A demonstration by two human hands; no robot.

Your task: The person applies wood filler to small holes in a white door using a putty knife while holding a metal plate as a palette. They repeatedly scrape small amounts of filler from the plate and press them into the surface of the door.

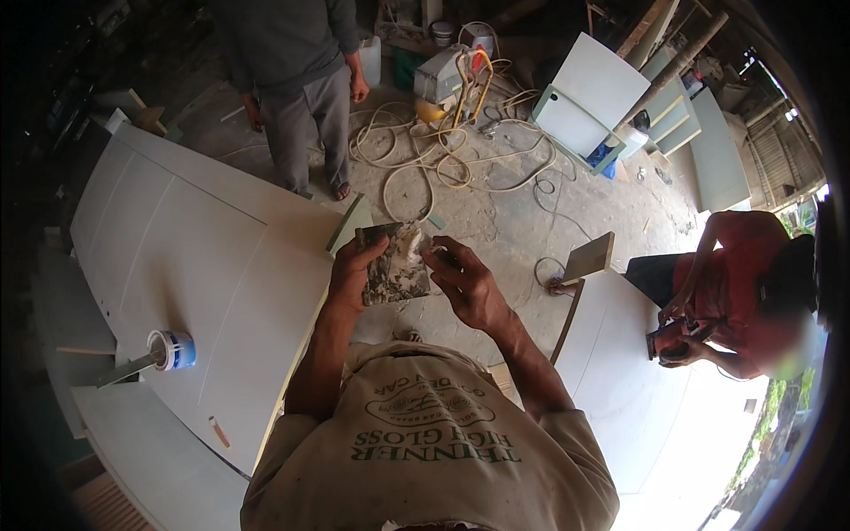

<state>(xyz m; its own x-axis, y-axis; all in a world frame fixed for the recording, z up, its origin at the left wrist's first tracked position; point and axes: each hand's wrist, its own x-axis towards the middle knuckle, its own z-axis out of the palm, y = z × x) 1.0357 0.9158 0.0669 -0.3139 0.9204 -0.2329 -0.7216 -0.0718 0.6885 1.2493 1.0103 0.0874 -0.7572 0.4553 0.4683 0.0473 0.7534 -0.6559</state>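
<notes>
My left hand (355, 269) grips the left edge of a stained, flat square board (398, 279), its thumb on top. A pale lump of putty-like paste (410, 242) lies near the board's upper right corner. At the right edge, my right hand (465, 282) has its fingers bent around a small thing, mostly hidden, probably a putty knife or scraper. To the left, a large white panel (219, 252) carries an open tub (174, 350) with a flat stick or blade (126, 370) across its rim. A small orange-handled tool (219, 431) lies on the same panel.
A person in grey trousers (305, 119) stands beyond the panel. On the right, a person in a red shirt (724, 285) holds a red power tool (671, 338) over another white panel (617, 338). Coiled hoses (431, 159) and a yellow-framed machine (458, 83) occupy the floor ahead, near a white cabinet (578, 119).
</notes>
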